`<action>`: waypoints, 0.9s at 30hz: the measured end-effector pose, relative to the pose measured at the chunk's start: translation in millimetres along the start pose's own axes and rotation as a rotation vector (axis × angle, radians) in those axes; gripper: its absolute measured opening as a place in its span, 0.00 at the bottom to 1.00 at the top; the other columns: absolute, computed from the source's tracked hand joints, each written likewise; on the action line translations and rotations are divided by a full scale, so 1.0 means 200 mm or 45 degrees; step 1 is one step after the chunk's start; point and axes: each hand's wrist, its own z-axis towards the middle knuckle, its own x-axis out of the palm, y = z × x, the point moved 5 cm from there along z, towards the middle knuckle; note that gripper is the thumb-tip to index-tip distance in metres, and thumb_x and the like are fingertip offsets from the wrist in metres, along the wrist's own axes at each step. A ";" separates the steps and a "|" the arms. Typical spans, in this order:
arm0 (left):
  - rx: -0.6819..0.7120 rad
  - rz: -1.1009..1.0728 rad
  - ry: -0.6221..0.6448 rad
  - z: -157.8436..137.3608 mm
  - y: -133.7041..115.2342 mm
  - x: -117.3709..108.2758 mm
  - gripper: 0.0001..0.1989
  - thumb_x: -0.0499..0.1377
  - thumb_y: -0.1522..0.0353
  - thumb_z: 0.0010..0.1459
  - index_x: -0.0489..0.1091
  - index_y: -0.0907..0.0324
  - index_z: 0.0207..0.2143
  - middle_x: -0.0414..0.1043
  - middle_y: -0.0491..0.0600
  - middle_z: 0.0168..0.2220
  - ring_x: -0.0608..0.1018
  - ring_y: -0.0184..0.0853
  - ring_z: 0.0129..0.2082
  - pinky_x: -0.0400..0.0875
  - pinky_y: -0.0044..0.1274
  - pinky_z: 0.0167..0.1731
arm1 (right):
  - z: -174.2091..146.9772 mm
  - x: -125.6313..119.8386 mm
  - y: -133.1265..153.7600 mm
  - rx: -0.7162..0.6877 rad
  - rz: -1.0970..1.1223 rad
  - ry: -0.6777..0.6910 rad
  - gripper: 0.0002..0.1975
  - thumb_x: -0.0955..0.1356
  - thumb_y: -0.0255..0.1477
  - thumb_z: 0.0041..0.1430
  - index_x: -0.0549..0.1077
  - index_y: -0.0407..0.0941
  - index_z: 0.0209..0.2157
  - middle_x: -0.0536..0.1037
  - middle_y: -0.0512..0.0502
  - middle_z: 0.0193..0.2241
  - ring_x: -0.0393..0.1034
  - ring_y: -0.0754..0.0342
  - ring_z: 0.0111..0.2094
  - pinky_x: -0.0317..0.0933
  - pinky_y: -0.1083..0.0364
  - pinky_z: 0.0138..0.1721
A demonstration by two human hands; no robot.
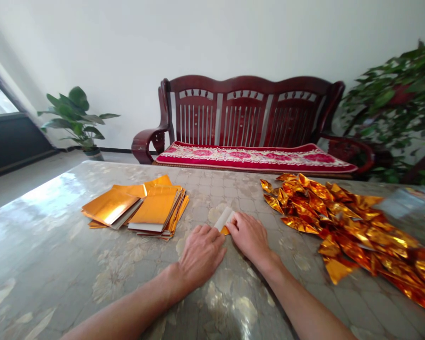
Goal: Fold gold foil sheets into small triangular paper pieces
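A partly folded sheet of gold foil paper [224, 218] lies on the table between my hands, its pale back side up with a small gold patch showing near the fingers. My left hand [203, 252] bears down on the sheet's near left part, fingers curled and close together. At the right edge, my right hand [250, 236] grips the paper with thumb and bent fingers. Both hands hide much of the sheet. To the left is a loose stack of flat gold foil sheets [152, 208]. Many folded gold foil pieces [318, 198] make a long heap on the right.
A patterned, glossy cover lies over the table [127, 288]. Clear plastic bags [407, 203] rest at its right side. Beyond the far edge stands a dark red wooden bench [242, 118] with a red floral cushion [255, 157]. Potted plants [76, 118] flank it.
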 end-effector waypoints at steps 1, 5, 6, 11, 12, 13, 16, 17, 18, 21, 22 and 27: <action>-0.001 -0.006 0.003 0.00 0.00 0.00 0.10 0.51 0.66 0.66 0.70 0.57 0.36 0.71 0.50 0.35 0.71 0.39 0.39 0.64 0.32 0.40 | 0.00 0.00 0.00 -0.014 0.002 0.003 0.08 0.65 0.31 0.62 0.67 0.47 0.29 0.76 0.50 0.31 0.69 0.52 0.35 0.50 0.54 0.35; 0.013 -0.056 0.034 -0.01 -0.02 0.00 0.11 0.50 0.67 0.67 0.70 0.56 0.35 0.71 0.49 0.34 0.71 0.37 0.37 0.64 0.30 0.38 | -0.02 -0.01 0.01 -0.077 0.032 0.015 0.07 0.66 0.31 0.61 0.68 0.47 0.28 0.76 0.50 0.31 0.68 0.53 0.36 0.51 0.54 0.36; 0.024 -0.065 0.043 -0.01 -0.02 0.00 0.11 0.50 0.68 0.67 0.71 0.56 0.36 0.71 0.48 0.34 0.71 0.37 0.37 0.65 0.29 0.38 | -0.03 -0.01 0.01 -0.099 0.050 0.021 0.07 0.66 0.31 0.61 0.68 0.47 0.28 0.75 0.50 0.31 0.68 0.53 0.35 0.51 0.55 0.36; 0.135 -0.101 0.060 0.00 -0.01 0.00 0.09 0.50 0.71 0.66 0.69 0.58 0.45 0.72 0.49 0.42 0.72 0.38 0.43 0.67 0.29 0.46 | -0.06 -0.03 0.03 -0.195 0.110 0.035 0.07 0.66 0.31 0.62 0.70 0.47 0.29 0.75 0.51 0.31 0.67 0.53 0.35 0.53 0.56 0.37; 0.152 -0.116 0.078 0.00 -0.01 0.00 0.09 0.50 0.71 0.66 0.69 0.58 0.44 0.72 0.50 0.43 0.72 0.37 0.44 0.67 0.29 0.47 | -0.06 -0.03 0.03 -0.196 0.118 0.038 0.07 0.66 0.31 0.62 0.70 0.47 0.29 0.75 0.51 0.31 0.67 0.53 0.35 0.53 0.56 0.37; 0.167 -0.129 0.106 0.01 -0.01 0.00 0.09 0.50 0.71 0.66 0.69 0.58 0.44 0.72 0.50 0.43 0.72 0.37 0.45 0.67 0.28 0.48 | -0.06 -0.03 0.03 -0.190 0.132 0.041 0.07 0.66 0.30 0.62 0.70 0.47 0.29 0.75 0.50 0.31 0.67 0.54 0.35 0.53 0.56 0.37; 0.205 -0.141 0.198 0.01 -0.01 -0.01 0.10 0.51 0.71 0.65 0.69 0.58 0.47 0.73 0.51 0.44 0.73 0.37 0.46 0.67 0.28 0.49 | -0.06 -0.02 0.00 -0.145 0.187 0.028 0.08 0.64 0.28 0.63 0.72 0.47 0.30 0.75 0.50 0.32 0.68 0.54 0.36 0.55 0.57 0.38; 0.214 -0.141 0.216 0.01 -0.01 -0.01 0.11 0.51 0.72 0.65 0.69 0.58 0.48 0.73 0.51 0.44 0.73 0.37 0.46 0.67 0.28 0.50 | -0.05 -0.02 -0.01 -0.133 0.196 0.011 0.08 0.63 0.27 0.64 0.73 0.47 0.32 0.75 0.49 0.33 0.68 0.54 0.38 0.56 0.57 0.40; 0.223 -0.140 0.228 0.01 -0.01 -0.01 0.12 0.51 0.73 0.64 0.69 0.57 0.48 0.73 0.51 0.44 0.73 0.37 0.47 0.67 0.28 0.50 | -0.05 -0.02 -0.02 -0.126 0.194 -0.011 0.09 0.63 0.26 0.64 0.74 0.47 0.34 0.75 0.48 0.35 0.68 0.53 0.39 0.56 0.57 0.41; 0.247 -0.114 0.236 0.02 0.01 -0.01 0.12 0.52 0.74 0.64 0.70 0.57 0.46 0.73 0.51 0.43 0.74 0.37 0.45 0.68 0.27 0.47 | -0.06 -0.02 -0.03 -0.132 0.152 -0.057 0.11 0.63 0.26 0.64 0.76 0.47 0.41 0.75 0.46 0.38 0.66 0.51 0.43 0.57 0.56 0.46; 0.260 -0.093 0.241 0.03 0.02 -0.01 0.11 0.52 0.74 0.63 0.70 0.57 0.44 0.73 0.50 0.41 0.74 0.37 0.44 0.68 0.26 0.45 | -0.06 -0.02 -0.03 -0.139 0.139 -0.055 0.11 0.63 0.26 0.64 0.77 0.48 0.42 0.75 0.46 0.39 0.65 0.51 0.44 0.57 0.55 0.46; 0.240 -0.065 0.217 0.09 0.06 0.03 0.06 0.55 0.72 0.63 0.71 0.56 0.39 0.73 0.47 0.38 0.74 0.36 0.39 0.68 0.24 0.37 | -0.06 -0.02 -0.01 -0.188 0.124 -0.023 0.11 0.64 0.28 0.65 0.78 0.49 0.42 0.75 0.46 0.39 0.64 0.51 0.43 0.58 0.55 0.45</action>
